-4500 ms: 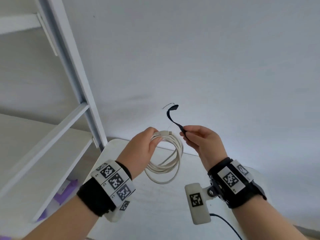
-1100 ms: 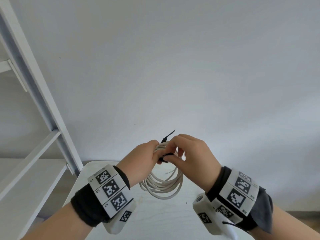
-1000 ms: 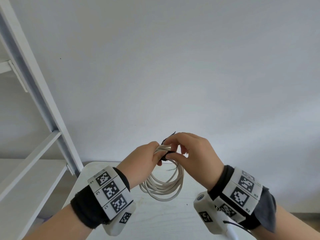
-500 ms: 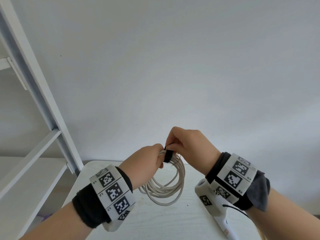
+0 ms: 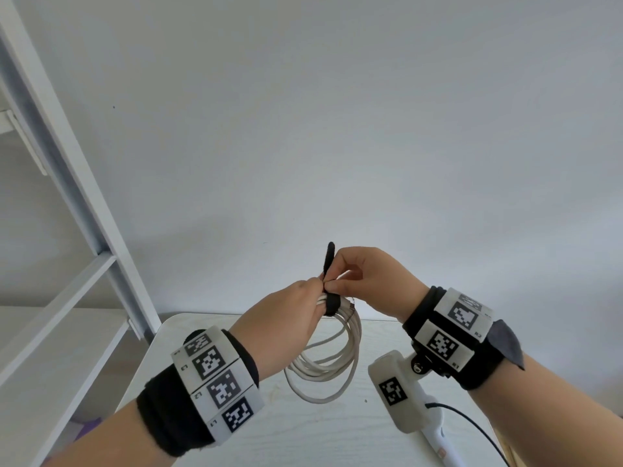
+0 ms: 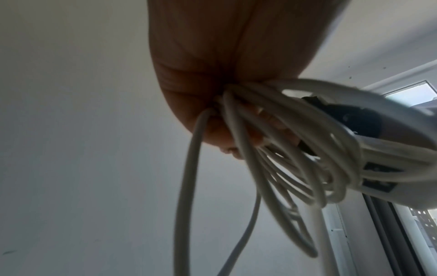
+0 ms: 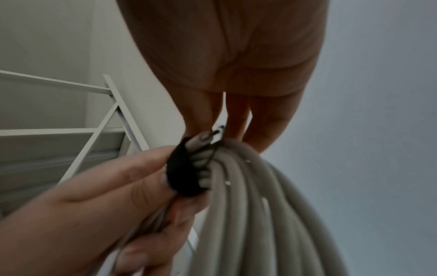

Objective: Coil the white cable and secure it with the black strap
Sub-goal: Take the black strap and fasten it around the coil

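The white cable (image 5: pixel 332 362) hangs as a coil of several loops above the small table. My left hand (image 5: pixel 286 318) grips the top of the coil, fingers curled round the bundle (image 6: pixel 272 119). The black strap (image 5: pixel 332 304) is wrapped round the bundle just right of my left fingers, its free end (image 5: pixel 328 257) standing upward. My right hand (image 5: pixel 364 281) pinches that free end between thumb and forefinger. In the right wrist view the strap (image 7: pixel 184 173) circles the cable (image 7: pixel 260 214) near a metal connector tip (image 7: pixel 212 135).
A small white table (image 5: pixel 323 429) lies under the hands, against a plain white wall. A white shelf frame (image 5: pixel 84 230) stands at the left. A white wrist camera mount with a black lead (image 5: pixel 404 396) hangs below my right wrist.
My right hand brought the strap to the coil and wound it round the bundle. It now pulls the free end upward, where half a second ago it was pressed down at the coil.
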Demonstrator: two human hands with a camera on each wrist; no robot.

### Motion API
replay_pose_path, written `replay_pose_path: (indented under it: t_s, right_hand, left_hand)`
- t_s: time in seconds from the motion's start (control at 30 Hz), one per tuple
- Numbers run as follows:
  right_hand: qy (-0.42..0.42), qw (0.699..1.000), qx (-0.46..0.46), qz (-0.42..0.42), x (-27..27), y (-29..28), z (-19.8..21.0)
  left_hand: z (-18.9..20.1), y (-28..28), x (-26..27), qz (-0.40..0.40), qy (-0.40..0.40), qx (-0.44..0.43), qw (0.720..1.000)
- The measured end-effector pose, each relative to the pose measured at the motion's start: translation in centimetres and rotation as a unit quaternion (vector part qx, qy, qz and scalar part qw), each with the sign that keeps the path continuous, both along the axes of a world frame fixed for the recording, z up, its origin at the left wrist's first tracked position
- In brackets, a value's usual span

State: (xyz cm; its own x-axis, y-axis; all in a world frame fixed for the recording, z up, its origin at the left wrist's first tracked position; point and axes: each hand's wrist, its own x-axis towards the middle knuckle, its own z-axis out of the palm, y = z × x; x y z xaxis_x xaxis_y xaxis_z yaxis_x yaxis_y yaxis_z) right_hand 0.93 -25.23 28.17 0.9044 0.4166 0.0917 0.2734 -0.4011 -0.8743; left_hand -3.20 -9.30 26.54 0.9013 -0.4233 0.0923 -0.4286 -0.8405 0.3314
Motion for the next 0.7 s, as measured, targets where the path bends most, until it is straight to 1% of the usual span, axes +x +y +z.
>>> replay_pose_path:
  t_s: [0.17,0.37,0.5,0.6,0.7]
  right_hand:
    - [-0.012,1.0,0.025,-0.008,0.1,0.0,0.0]
    - [-0.019,0.998,0.056,-0.01,0.3,0.0,-0.6]
    - [-0.009,0.998,0.05,-0.031,0.3,0.1,-0.8]
    - [0.012,0.998,0.039,-0.045,0.6,-0.2,-0.5]
    - [0.026,0.999,0.022,-0.03,0.7,-0.2,0.7]
  left_hand:
    - [-0.1,0.2,0.0,-0.01,-0.004,-0.041,0.999]
    - [0.0,0.1,-0.1,-0.016,0.002,-0.139,0.99]
    - [-0.3,0.1,0.1,-0.014,-0.005,-0.119,0.993]
    - [-0.5,0.2,0.3,-0.009,0.011,-0.123,0.992]
    - [-0.4,0.2,0.5,-0.011,0.028,-0.13,0.991]
